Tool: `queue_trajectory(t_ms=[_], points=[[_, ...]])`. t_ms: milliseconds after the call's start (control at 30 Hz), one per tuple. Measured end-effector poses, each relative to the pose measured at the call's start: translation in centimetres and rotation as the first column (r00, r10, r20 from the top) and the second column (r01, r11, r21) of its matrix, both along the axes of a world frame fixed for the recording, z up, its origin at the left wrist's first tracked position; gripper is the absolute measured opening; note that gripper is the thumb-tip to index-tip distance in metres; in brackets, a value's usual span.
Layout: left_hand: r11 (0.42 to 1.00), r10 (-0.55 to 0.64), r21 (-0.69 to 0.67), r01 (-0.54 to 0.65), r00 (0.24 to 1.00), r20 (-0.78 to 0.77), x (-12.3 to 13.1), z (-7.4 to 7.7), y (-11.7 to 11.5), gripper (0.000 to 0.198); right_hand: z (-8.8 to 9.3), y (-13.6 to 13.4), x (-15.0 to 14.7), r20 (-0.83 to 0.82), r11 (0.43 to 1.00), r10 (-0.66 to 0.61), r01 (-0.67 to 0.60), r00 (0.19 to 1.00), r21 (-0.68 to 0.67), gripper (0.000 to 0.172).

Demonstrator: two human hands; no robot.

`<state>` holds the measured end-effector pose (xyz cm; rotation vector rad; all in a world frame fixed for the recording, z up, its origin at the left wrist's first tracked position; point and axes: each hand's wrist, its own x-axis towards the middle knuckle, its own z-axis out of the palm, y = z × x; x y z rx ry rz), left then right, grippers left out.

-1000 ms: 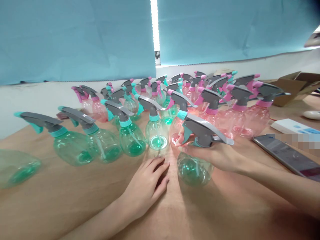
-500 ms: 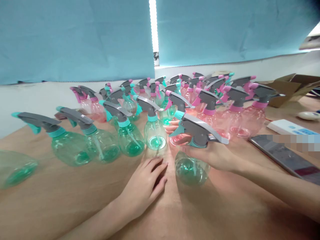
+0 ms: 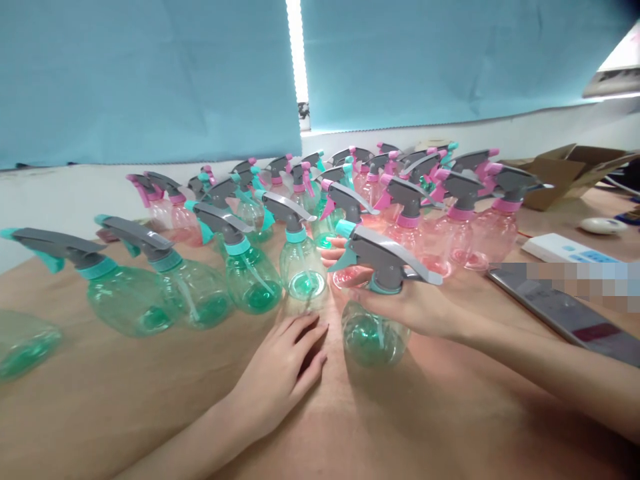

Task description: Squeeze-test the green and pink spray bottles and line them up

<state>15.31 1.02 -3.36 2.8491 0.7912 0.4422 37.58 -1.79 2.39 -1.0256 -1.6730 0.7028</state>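
One green spray bottle (image 3: 375,337) stands on the bench (image 3: 150,413) between the two hands, closer to the right one. The right hand (image 3: 423,307) reaches in from the right and wraps the bottle's neck just under the grey head (image 3: 385,257), the thumb across the near side and the other fingers stretched out past the trigger; how firmly it grips cannot be told. The head's turquoise nozzle (image 3: 345,229) points left and away from the person. To the left of the bottle, apart from it, the left hand (image 3: 280,360) lies palm down on the bench, its fingers loosely bent and parted. Just beyond its fingertips is a pale green bottle (image 3: 301,267) with a turquoise collar. Pink bottles (image 3: 447,240) crowd behind the right hand, and a phone (image 3: 555,310) lies beyond the right forearm.
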Motion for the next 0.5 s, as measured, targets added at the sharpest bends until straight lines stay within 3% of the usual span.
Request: queue_trajectory(t_ms=[233,367,500], points=[[1.0,-0.012,0.02,0.012,1.0,-0.005,-0.03,-0.03,0.2,0.034,0.9,-0.07,-0.5,-0.06,0.999,0.041,-0.042,0.997,-0.004,0.035],[1.0,-0.006,0.027,0.006,1.0,0.006,0.06,0.02,0.22,0.033,0.7,-0.04,-0.44,-0.092,0.997,0.066,-0.069,0.994,-0.02,0.015],[1.0,-0.003,0.02,0.004,1.0,-0.006,0.07,-0.04,0.23,0.033,0.43,0.0,-0.32,-0.052,0.999,0.039,-0.04,0.998,-0.005,0.008]])
